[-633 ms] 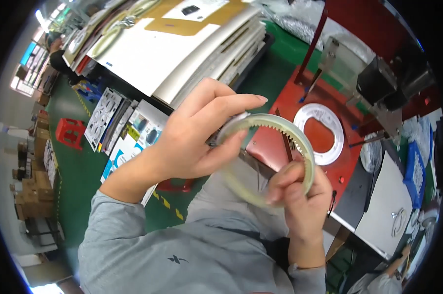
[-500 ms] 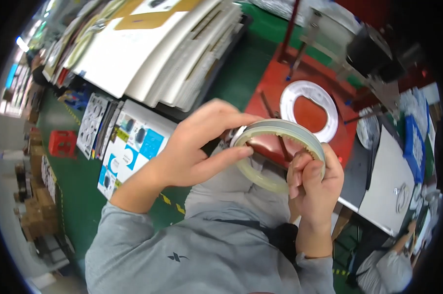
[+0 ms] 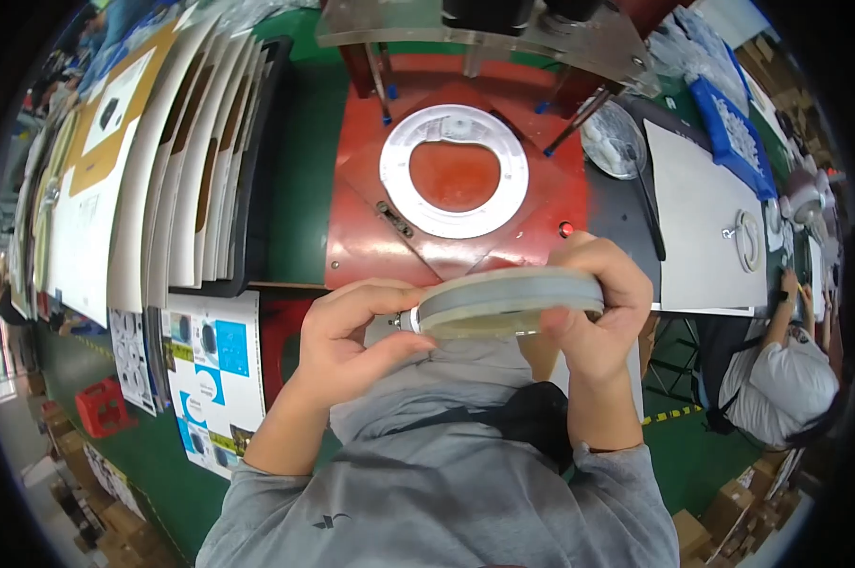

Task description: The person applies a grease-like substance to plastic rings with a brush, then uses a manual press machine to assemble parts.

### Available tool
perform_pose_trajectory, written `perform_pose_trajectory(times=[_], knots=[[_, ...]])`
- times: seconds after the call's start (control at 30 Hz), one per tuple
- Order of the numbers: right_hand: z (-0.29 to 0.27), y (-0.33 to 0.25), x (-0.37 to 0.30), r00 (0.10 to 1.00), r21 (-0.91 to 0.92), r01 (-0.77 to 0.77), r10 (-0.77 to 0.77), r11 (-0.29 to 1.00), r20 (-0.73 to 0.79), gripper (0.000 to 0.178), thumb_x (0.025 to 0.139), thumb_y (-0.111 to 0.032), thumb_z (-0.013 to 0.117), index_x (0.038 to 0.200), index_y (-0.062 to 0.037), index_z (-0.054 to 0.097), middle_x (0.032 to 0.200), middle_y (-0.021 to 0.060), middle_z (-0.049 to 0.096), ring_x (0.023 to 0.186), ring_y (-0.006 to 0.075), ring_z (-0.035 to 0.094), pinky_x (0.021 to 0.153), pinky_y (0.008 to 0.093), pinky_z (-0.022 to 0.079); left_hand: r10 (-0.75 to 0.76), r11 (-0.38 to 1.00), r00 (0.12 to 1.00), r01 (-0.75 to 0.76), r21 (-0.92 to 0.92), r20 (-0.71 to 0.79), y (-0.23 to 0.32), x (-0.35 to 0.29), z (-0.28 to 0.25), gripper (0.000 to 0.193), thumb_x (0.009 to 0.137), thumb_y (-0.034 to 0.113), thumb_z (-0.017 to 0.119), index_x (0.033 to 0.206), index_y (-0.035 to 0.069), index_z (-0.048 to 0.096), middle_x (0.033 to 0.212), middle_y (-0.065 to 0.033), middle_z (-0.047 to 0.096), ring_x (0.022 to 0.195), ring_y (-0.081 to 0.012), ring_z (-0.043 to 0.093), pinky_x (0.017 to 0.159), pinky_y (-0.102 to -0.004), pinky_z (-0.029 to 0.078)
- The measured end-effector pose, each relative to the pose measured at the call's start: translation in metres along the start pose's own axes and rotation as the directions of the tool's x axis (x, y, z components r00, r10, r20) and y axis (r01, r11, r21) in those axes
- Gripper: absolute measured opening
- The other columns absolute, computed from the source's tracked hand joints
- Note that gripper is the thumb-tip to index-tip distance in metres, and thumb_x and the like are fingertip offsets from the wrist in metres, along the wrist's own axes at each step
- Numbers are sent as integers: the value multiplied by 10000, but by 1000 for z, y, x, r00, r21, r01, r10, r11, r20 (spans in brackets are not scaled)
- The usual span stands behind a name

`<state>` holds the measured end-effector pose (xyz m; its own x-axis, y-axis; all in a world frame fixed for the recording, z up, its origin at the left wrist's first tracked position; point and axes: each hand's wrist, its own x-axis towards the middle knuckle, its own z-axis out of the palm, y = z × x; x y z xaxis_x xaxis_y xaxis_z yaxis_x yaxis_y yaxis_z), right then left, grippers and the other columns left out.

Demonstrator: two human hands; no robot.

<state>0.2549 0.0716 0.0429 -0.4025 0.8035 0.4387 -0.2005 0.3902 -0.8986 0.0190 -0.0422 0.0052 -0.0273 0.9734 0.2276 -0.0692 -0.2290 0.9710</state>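
Observation:
Between my two hands, in front of my body, a pale greenish ring with a grey outer band [image 3: 508,295] is held nearly edge-on. My left hand [image 3: 356,333] pinches its left end, thumb below and fingers above, beside a small metal fitting [image 3: 405,320]. Around the right end wrap the fingers of my right hand [image 3: 599,298], with the thumb against the near lower edge. Beyond the ring, a flat white ring [image 3: 402,194] lies on a red machine bed [image 3: 361,241]. A small dark metal clamp piece [image 3: 394,219] sits by its lower left edge.
Red machine posts [image 3: 356,68] rise behind the bed. Stacked white boards [image 3: 129,218] stand at left, printed cartons [image 3: 243,379] below them. At right are a clear bowl [image 3: 613,137], a blue tray [image 3: 730,133] and another ring [image 3: 749,241] on a white board. A co-worker [image 3: 777,388] sits at far right.
My view has swung so that the red machine bed is now straight ahead. The ring has tilted from showing its opening to nearly edge-on; both hands still hold it.

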Motion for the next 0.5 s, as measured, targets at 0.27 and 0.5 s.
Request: perform_pose_trajectory(times=[0.27, 0.5], knots=[[-96, 32, 16, 939, -201, -289, 236, 936, -249, 293, 1058, -233, 642, 1208, 20, 657, 1004, 83, 706, 890, 156, 680, 827, 273, 531, -52, 960, 999, 48, 275, 5, 1, 7, 15, 316, 828, 37, 808, 1132, -32, 755, 1037, -169, 781, 914, -253, 769, 822, -311, 577], [-187, 88, -15, 904, -824, -416, 74, 383, -422, 298, 940, -189, 768, 1122, 28, 674, 999, 141, 695, 876, 231, 667, 814, 343, 545, -138, 947, 990, 130, 292, 9, -13, 2, 14, 325, 828, 2, 810, 1139, -59, 739, 1074, -169, 769, 978, -241, 742, 887, -320, 557]])
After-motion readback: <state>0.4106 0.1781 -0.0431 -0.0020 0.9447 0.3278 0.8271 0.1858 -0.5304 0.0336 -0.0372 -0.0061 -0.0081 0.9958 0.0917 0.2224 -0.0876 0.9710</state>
